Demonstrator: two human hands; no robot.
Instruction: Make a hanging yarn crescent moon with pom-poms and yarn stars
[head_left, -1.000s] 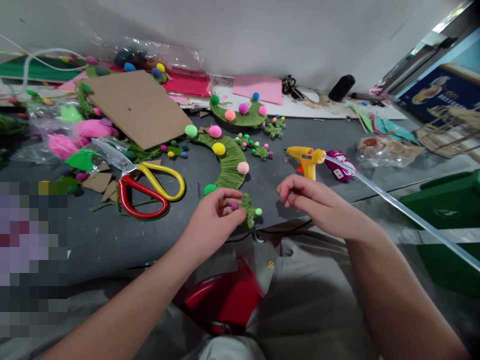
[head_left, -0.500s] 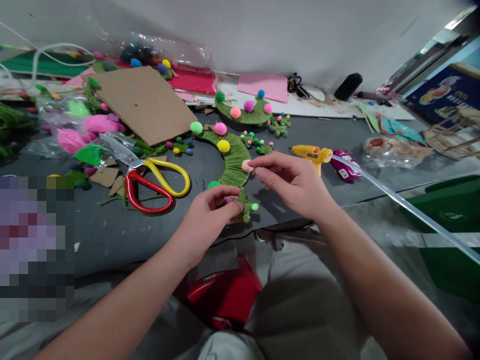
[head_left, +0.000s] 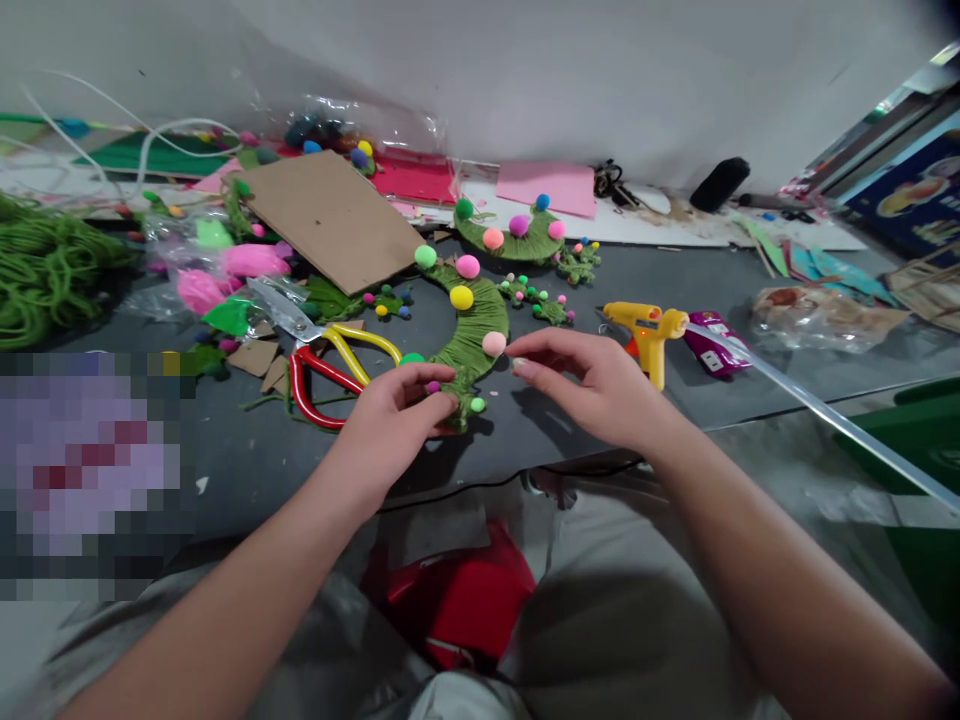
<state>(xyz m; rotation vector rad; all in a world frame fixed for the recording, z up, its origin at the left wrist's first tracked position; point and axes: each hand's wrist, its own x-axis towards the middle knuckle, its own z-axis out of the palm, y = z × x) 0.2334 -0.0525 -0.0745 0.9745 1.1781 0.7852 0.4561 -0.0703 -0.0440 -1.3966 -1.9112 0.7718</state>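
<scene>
Left hand's got a small green yarn piece pinched at the near end of the yarn crescent, fingers hiding part of it. Right hand's half-curled by the peach pom-pom, can't tell if it's gripping anything.

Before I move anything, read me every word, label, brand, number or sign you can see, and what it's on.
No text can be read with certainty.
Purple glossy packet: white marks, too small and blurred to read.
Dark blue printed board at far right: pale characters, too blurred to read.
Yellow plastic glue gun: small markings on its body, too small to read.
</scene>
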